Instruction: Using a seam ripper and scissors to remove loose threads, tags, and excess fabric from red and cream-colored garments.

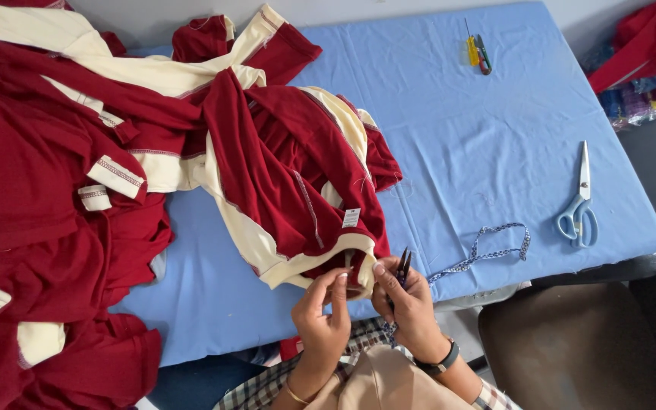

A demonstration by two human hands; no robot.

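**A:** Looks like the thread-trimming stage. Left hand (323, 311) pinching the cream collar edge (320, 262) of the maroon garment (282, 175), fingers pressed together on the fabric right at the near edge of the blue table (480, 152). Right hand (410, 304) closed around small dark thread snips (402, 267), blades pointing up, just beside the same edge.

**B:** Agreed, mid-trim probably. Can't tell whether the snip blades are parted or closed, too small. Garment draped over the table front, white tag (351, 218) showing just above the collar. Big heap of more maroon and cream pieces (47, 190) piled to the left.

**A:** Next bit likely calls for holding that edge taut and getting the snip tips right at a loose thread without nicking the cream trim. Pretty fiddly, given both hands nearly touching.

**B:** Yep. Also lying around: blue-handled scissors (579, 209) well apart on the right, a patterned ribbon strip (491, 250) curling near the right hand, and a couple of small tools (477, 52) at the far edge. Dark band on the right wrist (443, 358), thin bangle on the left.
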